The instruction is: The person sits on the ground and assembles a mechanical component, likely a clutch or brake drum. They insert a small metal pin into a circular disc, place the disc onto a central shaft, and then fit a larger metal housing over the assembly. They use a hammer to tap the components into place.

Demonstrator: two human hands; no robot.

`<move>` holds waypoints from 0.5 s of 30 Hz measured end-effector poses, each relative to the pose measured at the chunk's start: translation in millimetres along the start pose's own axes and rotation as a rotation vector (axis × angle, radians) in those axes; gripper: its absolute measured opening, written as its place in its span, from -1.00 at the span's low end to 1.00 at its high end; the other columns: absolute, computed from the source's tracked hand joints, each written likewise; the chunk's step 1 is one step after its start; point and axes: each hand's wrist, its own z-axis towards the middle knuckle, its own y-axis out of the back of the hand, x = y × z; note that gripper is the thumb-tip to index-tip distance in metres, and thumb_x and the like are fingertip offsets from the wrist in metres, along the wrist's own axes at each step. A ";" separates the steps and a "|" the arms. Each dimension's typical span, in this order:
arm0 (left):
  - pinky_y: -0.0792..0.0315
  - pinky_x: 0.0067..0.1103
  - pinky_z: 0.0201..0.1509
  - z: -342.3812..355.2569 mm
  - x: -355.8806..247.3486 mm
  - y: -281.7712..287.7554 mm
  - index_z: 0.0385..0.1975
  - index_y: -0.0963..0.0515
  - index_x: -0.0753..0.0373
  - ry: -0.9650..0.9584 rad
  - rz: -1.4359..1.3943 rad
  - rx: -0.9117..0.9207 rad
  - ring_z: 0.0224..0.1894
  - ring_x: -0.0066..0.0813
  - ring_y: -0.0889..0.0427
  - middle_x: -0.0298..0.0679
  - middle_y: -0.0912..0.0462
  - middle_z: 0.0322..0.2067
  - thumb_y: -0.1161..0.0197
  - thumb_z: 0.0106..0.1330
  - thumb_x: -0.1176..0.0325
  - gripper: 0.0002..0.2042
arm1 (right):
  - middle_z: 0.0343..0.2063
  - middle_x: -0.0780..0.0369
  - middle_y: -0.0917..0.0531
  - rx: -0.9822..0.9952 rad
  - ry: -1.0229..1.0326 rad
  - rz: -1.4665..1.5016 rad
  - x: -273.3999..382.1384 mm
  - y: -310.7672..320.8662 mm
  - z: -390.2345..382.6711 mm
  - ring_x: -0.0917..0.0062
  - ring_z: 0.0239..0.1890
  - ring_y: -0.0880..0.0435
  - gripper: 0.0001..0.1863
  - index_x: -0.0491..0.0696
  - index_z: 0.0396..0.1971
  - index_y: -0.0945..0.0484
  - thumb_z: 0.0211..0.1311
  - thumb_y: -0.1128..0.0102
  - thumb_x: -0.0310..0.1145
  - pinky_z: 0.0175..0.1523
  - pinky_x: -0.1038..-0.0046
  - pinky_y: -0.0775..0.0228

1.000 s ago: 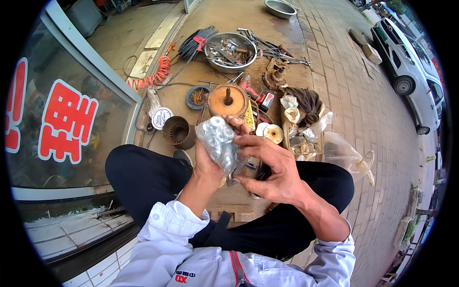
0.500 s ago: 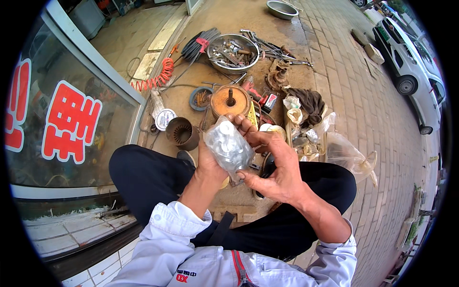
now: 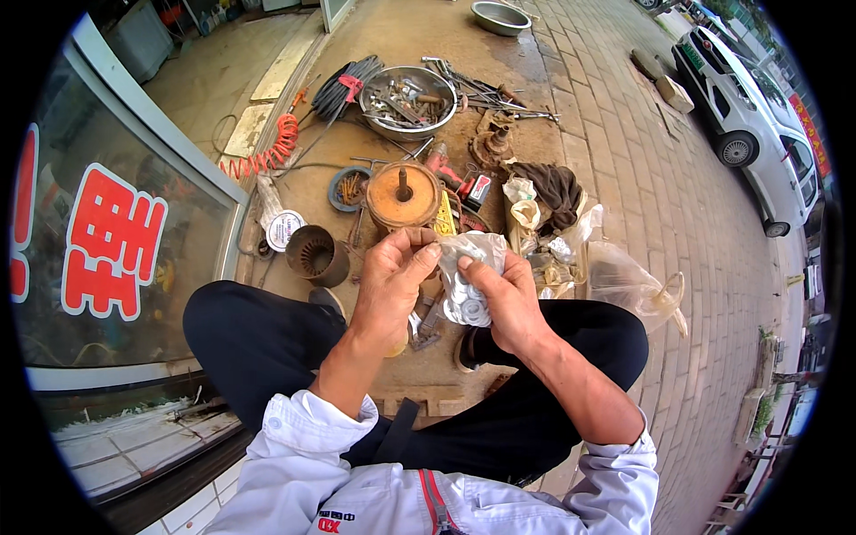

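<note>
My left hand (image 3: pixel 395 278) pinches the top left corner of a clear plastic bag (image 3: pixel 465 299) holding white and silvery round pieces that look like washers. My right hand (image 3: pixel 510 294) grips the bag's right side, its thumb pressed on the front. Just beyond my hands are a rusty round housing with a central shaft (image 3: pixel 402 203), a dark metal cylinder (image 3: pixel 332 266) and a red power drill (image 3: pixel 459 185). Some small metal parts lie below the bag between my knees.
A steel basin of parts (image 3: pixel 407 125), tools (image 3: pixel 490 94), red coiled hose (image 3: pixel 267 160) and bundled cable (image 3: pixel 334 98) lie ahead. Cloths and plastic bags (image 3: pixel 629 281) sit right. A glass door (image 3: pixel 125 223) stands left; a white car (image 3: pixel 740 116) is parked far right.
The bag has moved right and now sits more in my right hand. My left hand has shifted from cradling it to pinching its top corner.
</note>
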 end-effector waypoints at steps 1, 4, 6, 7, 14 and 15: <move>-0.58 -0.56 -0.10 0.5 -1.2 1.6 -0.08 -0.55 0.29 0.045 -0.037 0.024 -0.21 -0.55 -0.66 -0.26 -0.69 -0.20 -0.25 0.44 0.44 -0.86 | -0.29 0.22 -0.73 0.002 -0.026 0.026 2.0 1.2 0.6 0.61 -0.37 -0.70 -0.77 -0.20 -0.02 -0.58 0.38 -0.18 -0.46 -0.25 0.52 -0.57; -0.60 -0.51 -0.08 1.5 -1.3 6.2 -0.09 -0.55 0.28 0.144 -0.074 0.017 -0.20 -0.50 -0.68 -0.23 -0.70 -0.20 -0.26 0.43 0.42 -0.85 | -0.29 0.20 -0.73 0.024 -0.039 -0.018 -1.8 6.3 4.7 0.59 -0.39 -0.71 -0.76 -0.23 -0.03 -0.58 0.39 -0.17 -0.44 -0.28 0.50 -0.59; -0.61 -0.51 -0.07 3.0 -0.3 10.2 -0.08 -0.54 0.30 0.159 -0.108 0.029 -0.20 -0.49 -0.69 -0.22 -0.70 -0.19 -0.26 0.42 0.42 -0.84 | -0.29 0.18 -0.73 0.021 -0.084 -0.020 1.5 6.8 5.6 0.56 -0.39 -0.72 -0.75 -0.24 -0.02 -0.58 0.40 -0.16 -0.44 -0.28 0.49 -0.61; -0.61 -0.50 -0.06 3.3 0.2 11.5 -0.07 -0.54 0.30 0.165 -0.125 0.035 -0.20 -0.49 -0.69 -0.21 -0.70 -0.19 -0.25 0.42 0.42 -0.83 | -0.29 0.17 -0.73 0.020 -0.106 -0.022 2.9 7.1 6.1 0.55 -0.38 -0.72 -0.75 -0.24 -0.02 -0.57 0.40 -0.15 -0.44 -0.28 0.48 -0.62; -0.62 -0.54 -0.05 2.0 -2.2 9.7 -0.01 -0.53 0.35 0.128 -0.038 0.091 -0.17 -0.52 -0.69 -0.18 -0.71 -0.15 -0.31 0.35 0.52 -0.75 | -0.30 0.13 -0.73 0.008 -0.145 0.117 6.6 7.5 5.4 0.45 -0.38 -0.77 -0.75 -0.28 -0.04 -0.54 0.35 -0.14 -0.48 -0.26 0.34 -0.74; -0.62 -0.55 -0.05 2.8 -1.0 10.4 -0.01 -0.53 0.35 0.131 -0.044 0.089 -0.17 -0.53 -0.70 -0.17 -0.71 -0.15 -0.33 0.33 0.54 -0.74 | -0.30 0.13 -0.73 0.016 -0.151 0.117 5.4 9.0 5.9 0.45 -0.38 -0.78 -0.75 -0.28 -0.04 -0.54 0.35 -0.13 -0.49 -0.26 0.34 -0.74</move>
